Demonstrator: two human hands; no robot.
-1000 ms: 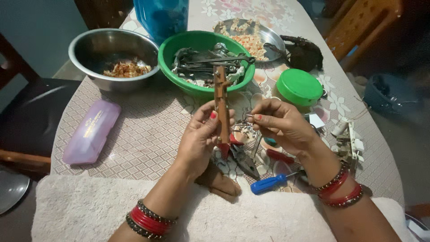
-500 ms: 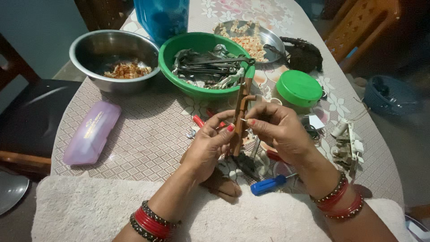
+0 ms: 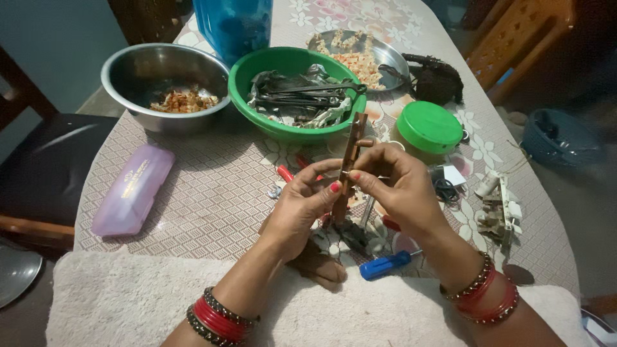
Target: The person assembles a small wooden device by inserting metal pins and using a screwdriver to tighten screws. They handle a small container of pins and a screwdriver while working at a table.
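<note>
Both hands meet above the middle of the table [image 3: 212, 193]: the left hand [image 3: 302, 209] and the right hand [image 3: 392, 183] together grasp a narrow wooden strip [image 3: 350, 160], the left pinching its lower part between thumb and fingers, the right closing on it from the other side at about mid-length. Held nearly upright with a slight tilt to the right, the strip is brown, flat and long, with a small metal fitting near the fingertips (its exact form is too small to make out); its upper end rises in front of the rim of a green bowl [image 3: 257, 71] filled with dark metal tools. Left of that stands a steel bowl [image 3: 128, 64] holding orange-brown scraps, and a translucent purple case [image 3: 132, 189] lies on the patterned cloth. Right of the hands sits a round green lid [image 3: 429, 127]; beyond it, a steel plate [image 3: 385, 58] with pale bits. Below the hands lie a blue-handled screwdriver [image 3: 385, 265] and a red-handled tool [image 3: 286, 173], partly hidden. Red and dark bangles circle both wrists, and a pale fleecy towel [image 3: 128, 302] covers the near edge.
</note>
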